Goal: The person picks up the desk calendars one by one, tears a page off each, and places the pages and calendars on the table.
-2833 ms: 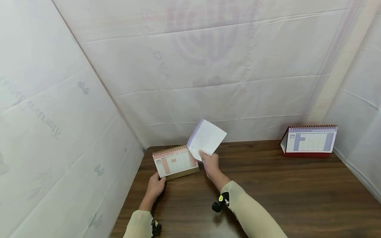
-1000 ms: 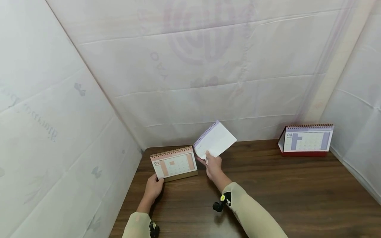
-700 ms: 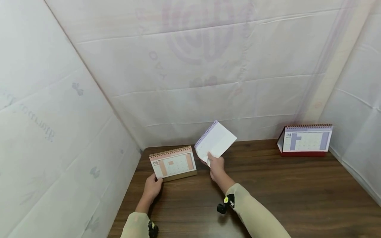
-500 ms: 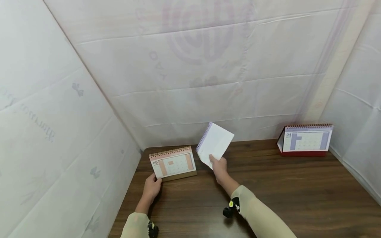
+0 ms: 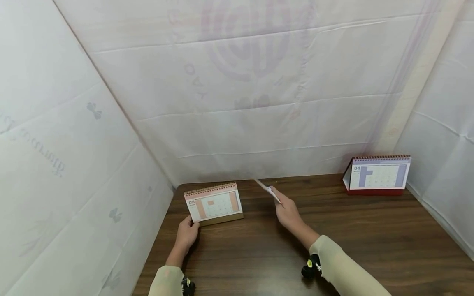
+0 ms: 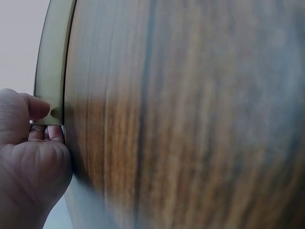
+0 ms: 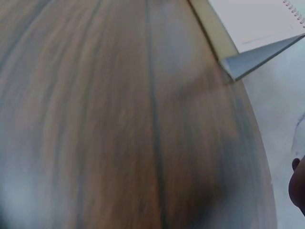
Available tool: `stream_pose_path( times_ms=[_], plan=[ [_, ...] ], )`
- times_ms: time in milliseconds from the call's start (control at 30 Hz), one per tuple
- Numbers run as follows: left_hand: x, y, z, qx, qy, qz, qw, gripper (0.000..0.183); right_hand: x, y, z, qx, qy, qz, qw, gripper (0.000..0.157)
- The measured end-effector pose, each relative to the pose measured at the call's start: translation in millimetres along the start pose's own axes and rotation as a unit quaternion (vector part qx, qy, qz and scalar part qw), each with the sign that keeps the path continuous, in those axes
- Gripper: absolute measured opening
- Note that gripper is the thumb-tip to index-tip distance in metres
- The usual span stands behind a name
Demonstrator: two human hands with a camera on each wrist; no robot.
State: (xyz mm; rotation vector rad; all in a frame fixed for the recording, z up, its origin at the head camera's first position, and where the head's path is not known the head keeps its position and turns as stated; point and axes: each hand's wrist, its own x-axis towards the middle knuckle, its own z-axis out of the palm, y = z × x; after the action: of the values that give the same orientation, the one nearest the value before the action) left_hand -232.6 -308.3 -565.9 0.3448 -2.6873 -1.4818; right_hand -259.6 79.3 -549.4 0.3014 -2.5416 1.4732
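In the head view, a desk calendar [image 5: 216, 203] showing a pink 05 page stands tilted back on its gold-coloured base at the table's far left. My left hand [image 5: 186, 234] grips its lower left corner; the left wrist view has the thumb [image 6: 38, 109] pressed on the base [image 6: 53, 52], other fingers behind. To the right of that calendar, my right hand [image 5: 289, 211] pinches a loose white calendar page [image 5: 268, 190], seen almost edge-on. Only a bit of this hand [image 7: 298, 186] and a faint part of the page [image 7: 299, 138] enter the right wrist view.
A second desk calendar [image 5: 377, 174], with a purple 04 page and red base, stands at the far right of the dark wooden table [image 5: 244, 255]. Pale fabric walls [image 5: 229, 135] rise behind and on both sides.
My right hand has drawn the page away to the right and lower, off the calendar. The page has turned from face-on to nearly edge-on. My left hand keeps its grip on the corner.
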Motion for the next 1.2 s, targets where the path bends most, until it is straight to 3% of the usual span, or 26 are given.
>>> stream_pose_path(
  times_ms=[100,200,300,467,633,733,867,1033,1200],
  plan=[
    [0.8,-0.7,-1.0,0.004,-0.004,-0.004,1.0,0.058,-6,9,-8.3,-0.101,-0.027,-0.065,0.992,0.061],
    [1.1,-0.6,-2.4,0.003,-0.003,-0.007,1.0,0.058,-11,16,-15.8,-0.212,-0.052,-0.124,0.968,0.063],
    [0.0,-0.6,-2.3,0.002,-0.001,-0.007,1.0,0.057,-16,20,-22.5,-0.283,-0.086,-0.151,0.943,0.06],
    [0.0,0.9,-2.5,0.005,-0.002,-0.003,1.0,0.058,-23,20,-26.6,-0.336,-0.113,-0.184,0.917,0.064],
    [1.0,1.7,-1.7,0.007,0.001,0.003,1.0,0.058,-31,17,-22.4,-0.356,-0.137,-0.253,0.889,0.058],
    [1.1,1.9,-1.2,0.006,0.001,0.001,1.0,0.058,-37,12,-19.6,-0.35,-0.17,-0.263,0.883,0.047],
    [1.1,2.9,-1.5,0.003,0.001,0.004,1.0,0.057,-39,3,-16.9,-0.348,-0.212,-0.224,0.885,0.039],
    [-0.2,4.0,-1.5,-0.004,0.002,0.005,1.0,0.056,-37,-4,-14.3,-0.35,-0.239,-0.169,0.89,0.047],
    [-0.9,2.4,-1.2,0.002,0.002,-0.001,1.0,0.058,-34,-5,-11.2,-0.339,-0.249,-0.152,0.895,0.051]
  ],
)
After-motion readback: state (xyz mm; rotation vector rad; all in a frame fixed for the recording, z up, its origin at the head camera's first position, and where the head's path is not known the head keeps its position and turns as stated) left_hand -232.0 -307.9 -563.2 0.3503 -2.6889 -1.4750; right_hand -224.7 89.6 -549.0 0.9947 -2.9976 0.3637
